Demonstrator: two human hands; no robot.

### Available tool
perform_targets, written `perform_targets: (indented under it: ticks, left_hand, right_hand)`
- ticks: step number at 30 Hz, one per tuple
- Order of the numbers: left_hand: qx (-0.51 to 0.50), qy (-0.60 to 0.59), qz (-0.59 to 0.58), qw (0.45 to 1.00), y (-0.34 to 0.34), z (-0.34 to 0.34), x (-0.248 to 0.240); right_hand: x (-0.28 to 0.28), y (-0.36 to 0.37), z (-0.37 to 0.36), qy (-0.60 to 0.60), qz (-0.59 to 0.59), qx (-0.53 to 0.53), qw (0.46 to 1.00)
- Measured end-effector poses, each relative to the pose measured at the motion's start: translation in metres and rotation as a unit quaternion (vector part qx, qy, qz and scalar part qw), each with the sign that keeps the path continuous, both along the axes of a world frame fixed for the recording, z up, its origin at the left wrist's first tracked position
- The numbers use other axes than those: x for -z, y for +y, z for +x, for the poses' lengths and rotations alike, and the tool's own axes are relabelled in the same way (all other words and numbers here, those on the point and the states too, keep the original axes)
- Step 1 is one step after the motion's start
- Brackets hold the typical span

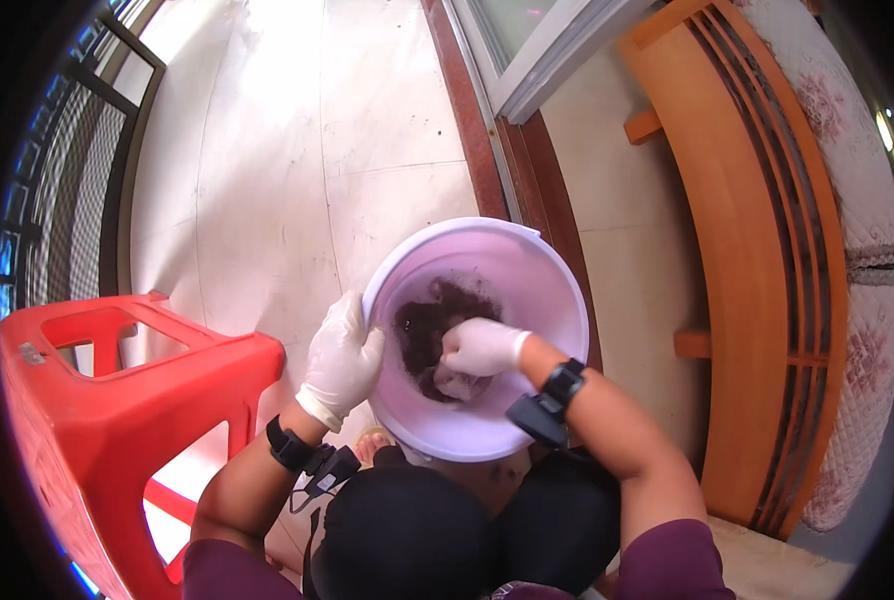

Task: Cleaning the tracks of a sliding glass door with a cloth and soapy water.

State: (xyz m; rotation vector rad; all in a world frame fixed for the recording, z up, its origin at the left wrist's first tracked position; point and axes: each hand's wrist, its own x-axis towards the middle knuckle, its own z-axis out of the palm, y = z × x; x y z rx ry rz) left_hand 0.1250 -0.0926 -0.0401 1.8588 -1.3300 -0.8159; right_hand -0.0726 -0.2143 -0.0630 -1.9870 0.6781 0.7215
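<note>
A pale lilac bucket (557, 290) stands on the floor in front of my knees, with dark, murky water (422, 325) at its bottom. At the bucket's left rim is my left hand (342, 360) in a white glove, its fingers gripping the edge with the thumb apart. My right hand (489, 348), also gloved, reaches down inside the bucket with its fingers closed. Beneath that fist a wet, light-coloured cloth (457, 384) bunches at the water's surface. Part of the cloth is hidden by the hand and the dark water.
To the left stands a red plastic stool (147, 390). A wooden bench (747, 260) with a floral quilted cover (827, 100) runs along the right. A raised door sill (472, 140) lies behind the bucket, beside a white-framed door (547, 60). A dark metal frame with mesh (82, 190) is far left.
</note>
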Motion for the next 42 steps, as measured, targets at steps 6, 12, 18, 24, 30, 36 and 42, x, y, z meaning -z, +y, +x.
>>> perform_targets:
  ticks: [6, 12, 18, 24, 30, 36, 42]
  left_hand:
    - [-0.015, 0.017, 0.0, 1.0, 0.001, 0.002, -0.002]
    - [-0.009, 0.054, -0.034, 0.998, -0.003, 0.002, -0.005]
    - [-0.016, 0.064, -0.039, 0.997, 0.001, 0.003, -0.004]
    - [-0.024, 0.074, -0.061, 0.995, 0.001, 0.002, 0.01]
    - [-0.007, 0.061, -0.039, 0.997, 0.001, 0.005, -0.001]
    - [0.0, 0.079, -0.033, 0.996, -0.001, 0.005, -0.003]
    - [-0.011, 0.069, -0.061, 0.996, 0.0, 0.005, -0.003]
  right_hand:
    - [-0.009, -0.036, 0.0, 0.057, -0.133, 0.137, 0.98]
    - [0.099, 0.008, 0.008, -0.006, -0.26, 0.031, 0.965]
    - [0.034, 0.004, 0.026, 0.065, -0.034, 0.026, 0.997]
    - [-0.009, -0.028, -0.007, -0.006, 0.249, 0.477, 0.843]
    - [0.037, -0.034, -0.007, 0.057, -0.1, 0.225, 0.968]
    - [0.1, 0.034, 0.029, 0.145, -0.261, 0.012, 0.954]
    - [0.041, 0.02, 0.03, 0.089, -0.182, 0.04, 0.978]
